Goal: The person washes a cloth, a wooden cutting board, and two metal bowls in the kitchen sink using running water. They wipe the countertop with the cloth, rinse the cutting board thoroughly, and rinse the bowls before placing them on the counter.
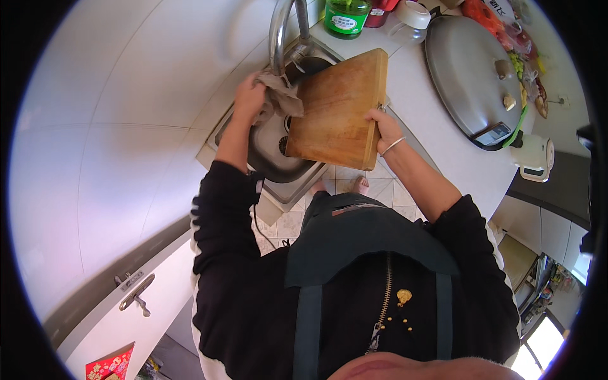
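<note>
A thick wooden cutting board (pixel 339 114) is held tilted over a stainless steel sink (pixel 275 166). My right hand (pixel 384 128) grips its right edge beside a small metal handle fitting. In my left hand (pixel 249 97) is a crumpled greyish-brown cloth (pixel 280 95), which hangs under the faucet (pixel 278 42) close to the board's left side. Whether the cloth touches the board I cannot tell. Part of the basin and a dark round object (pixel 306 66) at its back are partly hidden by the board.
On the white countertop (pixel 408 85) stand a green bottle (pixel 346 19), a clear jar with a pale lid (pixel 411 21) and a large lidded electric pan (pixel 475 76) with a phone (pixel 494 134) on it. A cream kettle (pixel 536 159) is farther right. The tiled wall (pixel 142 118) borders the sink at left.
</note>
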The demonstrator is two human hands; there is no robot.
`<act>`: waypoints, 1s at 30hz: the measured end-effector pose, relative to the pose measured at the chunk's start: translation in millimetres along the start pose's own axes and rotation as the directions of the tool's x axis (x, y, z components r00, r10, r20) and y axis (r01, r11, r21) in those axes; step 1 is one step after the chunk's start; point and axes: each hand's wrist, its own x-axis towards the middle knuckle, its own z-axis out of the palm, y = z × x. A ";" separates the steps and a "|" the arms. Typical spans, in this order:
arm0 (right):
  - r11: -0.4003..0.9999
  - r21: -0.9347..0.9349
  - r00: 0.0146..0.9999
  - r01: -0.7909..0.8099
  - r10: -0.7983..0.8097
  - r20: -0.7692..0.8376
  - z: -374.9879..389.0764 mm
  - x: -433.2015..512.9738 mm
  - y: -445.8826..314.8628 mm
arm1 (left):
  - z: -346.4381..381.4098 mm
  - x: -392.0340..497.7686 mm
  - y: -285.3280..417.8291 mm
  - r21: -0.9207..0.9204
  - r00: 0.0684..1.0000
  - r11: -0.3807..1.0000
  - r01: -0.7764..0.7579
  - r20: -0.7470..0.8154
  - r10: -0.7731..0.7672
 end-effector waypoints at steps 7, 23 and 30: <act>0.994 -0.069 0.993 -0.088 0.093 0.070 20.6 -6.6 7.2 | -14.5 -62.3 64.5 -0.376 0.983 0.913 -0.159 0.031 0.184; 0.991 0.040 0.939 -0.126 0.106 0.326 52.8 -28.5 13.7 | 121.6 -118.9 -25.1 -0.054 0.778 0.794 -0.605 0.174 0.604; 0.991 -0.016 0.962 -0.133 0.133 0.237 35.0 -28.0 10.4 | 139.1 -26.0 -198.8 -0.014 0.973 0.994 0.108 0.208 -0.103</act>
